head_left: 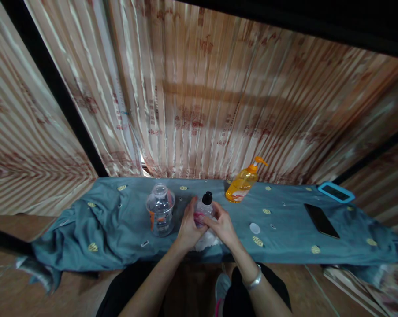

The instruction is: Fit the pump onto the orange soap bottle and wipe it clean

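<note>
Near the front edge of the cloth-covered surface stands a small clear bottle with a black pump top [207, 198] and a pinkish label. My left hand [189, 229] is wrapped round its left side, and my right hand [222, 225] closes on its right side, the thumbs meeting in front. Beneath my hands lies a crumpled white tissue or cloth [208, 240], partly covered by them. To the left is a clear plastic jar [161, 211] with orange markings and a narrow neck. An orange pump bottle [241, 185] with yellow liquid stands behind on the right.
A white round disc [254, 228] lies right of my hands. Farther right are a dark phone [321, 220] and a blue-framed object [336, 192]. The blue-green patterned cloth [119, 233] bunches at the left. Curtains [199, 97] hang behind, with dark posts [60, 97] at the sides.
</note>
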`<state>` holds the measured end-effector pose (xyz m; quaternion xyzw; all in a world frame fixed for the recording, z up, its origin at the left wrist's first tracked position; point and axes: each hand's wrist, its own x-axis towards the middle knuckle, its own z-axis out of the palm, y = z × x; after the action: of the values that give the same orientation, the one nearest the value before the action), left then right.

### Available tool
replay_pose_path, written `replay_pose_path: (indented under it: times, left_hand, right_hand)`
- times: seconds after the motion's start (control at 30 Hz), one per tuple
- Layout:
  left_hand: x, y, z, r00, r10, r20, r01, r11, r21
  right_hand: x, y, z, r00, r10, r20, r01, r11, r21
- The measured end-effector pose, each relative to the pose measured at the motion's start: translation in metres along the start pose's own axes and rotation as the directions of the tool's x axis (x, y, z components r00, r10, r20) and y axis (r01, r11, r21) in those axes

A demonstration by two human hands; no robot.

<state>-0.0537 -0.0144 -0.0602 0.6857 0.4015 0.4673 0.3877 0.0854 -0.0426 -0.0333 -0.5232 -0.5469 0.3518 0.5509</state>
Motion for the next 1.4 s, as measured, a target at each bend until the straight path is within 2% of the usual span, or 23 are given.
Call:
replay_pose_path:
  times: [0.17, 0.33, 0.43, 0.63, 0.9, 0.97, 1.13, 1.33, 1.4]
  left_hand:
    - [0.000, 0.006, 0.005, 0.995, -0.094, -0.021, 0.093, 0.995, -0.018]
    - [-0.001, 0.016, 0.011, 0.991, -0.124, -0.054, 0.122, 0.992, -0.034]
    - [-0.001, 0.018, 0.013, 0.991, -0.119, -0.067, 0.117, 0.993, -0.037]
    - [-0.001, 0.017, 0.012, 0.990, -0.117, -0.080, 0.114, 0.993, -0.040]
    - [-0.001, 0.018, 0.011, 0.992, -0.114, -0.058, 0.113, 0.993, -0.016]
    - [-0.001, 0.017, 0.011, 0.992, -0.116, -0.053, 0.115, 0.993, -0.022]
    - [-0.002, 0.018, 0.011, 0.993, -0.108, -0.050, 0.106, 0.993, -0.042]
    - [0.000, 0.018, 0.010, 0.992, -0.100, -0.074, 0.097, 0.994, -0.042]
    - [0.000, 0.017, 0.010, 0.992, -0.108, -0.068, 0.105, 0.994, -0.044]
  right_hand:
    - [0.000, -0.006, 0.004, 1.000, 0.008, 0.002, -0.008, 0.999, -0.034]
    - [0.006, -0.018, 0.005, 0.984, -0.041, -0.172, 0.049, 0.998, 0.041]
    - [0.009, -0.026, 0.010, 0.976, -0.061, -0.211, 0.078, 0.994, 0.074]
    - [0.011, -0.026, 0.012, 0.984, -0.063, -0.169, 0.068, 0.997, 0.026]
    - [0.006, -0.028, 0.005, 0.995, -0.100, -0.016, 0.099, 0.994, -0.042]
    - [0.004, -0.029, 0.007, 0.995, -0.101, -0.025, 0.100, 0.994, -0.047]
    - [0.003, -0.025, 0.014, 0.984, -0.082, -0.158, 0.082, 0.997, -0.002]
    - [0.000, -0.028, 0.014, 0.992, -0.110, -0.063, 0.106, 0.993, -0.060]
    - [-0.001, -0.027, 0.015, 0.992, -0.108, -0.065, 0.105, 0.993, -0.047]
